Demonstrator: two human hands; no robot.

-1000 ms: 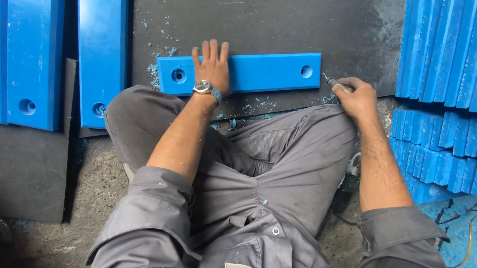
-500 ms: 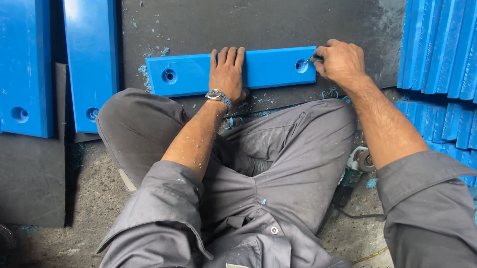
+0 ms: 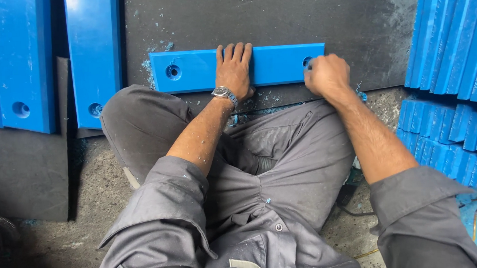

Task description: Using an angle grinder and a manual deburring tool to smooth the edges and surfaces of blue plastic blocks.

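Note:
A long blue plastic bar (image 3: 278, 63) with a round hole near each end lies across a dark mat (image 3: 255, 15) in front of my crossed legs. My left hand (image 3: 234, 69), a metal watch on its wrist, lies flat on the middle of the bar with fingers together. My right hand (image 3: 327, 75) is curled into a fist over the bar's right hole (image 3: 306, 62). Whatever the fist holds is hidden. The left hole (image 3: 173, 72) is uncovered.
Two more blue bars (image 3: 93, 54) (image 3: 18, 63) lie lengthwise at the left. A stack of several blue bars (image 3: 452, 55) fills the right side. Blue shavings (image 3: 238, 118) litter the mat's near edge. A cable (image 3: 475, 209) runs at the lower right.
My right hand has moved from the floor beside the bar's right end onto the right hole. My left hand stayed pressed on the bar, and the view shifted slightly.

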